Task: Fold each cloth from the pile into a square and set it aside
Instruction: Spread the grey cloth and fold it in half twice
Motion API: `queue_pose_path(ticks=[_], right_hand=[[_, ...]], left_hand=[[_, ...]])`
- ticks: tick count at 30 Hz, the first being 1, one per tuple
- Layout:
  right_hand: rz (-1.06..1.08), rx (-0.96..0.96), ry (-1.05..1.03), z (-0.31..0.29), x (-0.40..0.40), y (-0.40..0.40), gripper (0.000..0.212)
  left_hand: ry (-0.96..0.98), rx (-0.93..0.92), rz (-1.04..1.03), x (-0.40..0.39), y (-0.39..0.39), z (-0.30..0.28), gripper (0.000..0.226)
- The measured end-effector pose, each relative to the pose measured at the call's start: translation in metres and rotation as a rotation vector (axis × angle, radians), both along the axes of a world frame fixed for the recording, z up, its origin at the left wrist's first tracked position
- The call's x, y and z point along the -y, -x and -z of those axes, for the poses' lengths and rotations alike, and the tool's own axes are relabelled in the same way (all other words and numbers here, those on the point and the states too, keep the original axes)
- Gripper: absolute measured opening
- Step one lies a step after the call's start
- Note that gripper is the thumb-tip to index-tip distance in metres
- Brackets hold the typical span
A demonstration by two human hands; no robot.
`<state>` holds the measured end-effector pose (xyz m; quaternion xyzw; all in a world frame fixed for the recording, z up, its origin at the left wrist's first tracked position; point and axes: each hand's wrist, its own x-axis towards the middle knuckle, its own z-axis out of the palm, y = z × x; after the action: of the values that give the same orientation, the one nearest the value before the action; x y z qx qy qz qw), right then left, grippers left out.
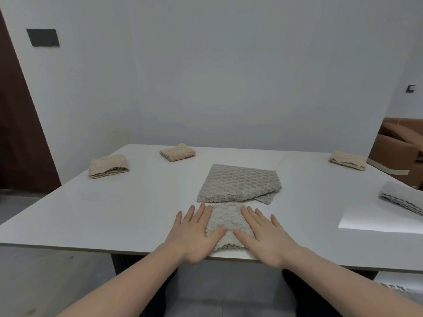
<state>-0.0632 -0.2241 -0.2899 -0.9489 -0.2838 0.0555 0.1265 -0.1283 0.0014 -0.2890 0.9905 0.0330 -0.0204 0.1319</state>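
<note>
A small grey textured cloth point(227, 219), folded into a rough square, lies at the near edge of the white table point(114, 209). My left hand point(194, 232) presses flat on its left side with straight fingers. My right hand point(261, 234) presses flat on its right side the same way. Just behind it lies a larger grey cloth point(239, 183), loosely folded, with a corner sticking out at its right front.
Folded beige cloths sit at the far left point(107, 166), back centre point(178, 152) and far right point(348, 160). A folded grey cloth point(402, 196) lies at the right edge. A cardboard box point(398, 147) stands beyond the table's right corner. A dark door point(16, 133) is at left.
</note>
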Motion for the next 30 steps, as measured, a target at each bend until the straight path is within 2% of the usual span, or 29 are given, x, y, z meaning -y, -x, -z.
queue_pose_path(ticks=[8,21,30], right_hand=[[0.001,-0.044,-0.021,0.0,0.001,-0.007,0.082],[0.01,0.002,-0.12,0.001,0.002,0.006,0.076],[0.019,-0.015,-0.125,-0.003,0.005,0.009,0.074]], left_hand=[[0.023,-0.053,0.042,-0.005,-0.004,-0.008,0.075],[0.241,0.202,-0.042,0.0,0.009,-0.005,0.065],[0.335,0.177,-0.105,-0.001,0.01,-0.006,0.069]])
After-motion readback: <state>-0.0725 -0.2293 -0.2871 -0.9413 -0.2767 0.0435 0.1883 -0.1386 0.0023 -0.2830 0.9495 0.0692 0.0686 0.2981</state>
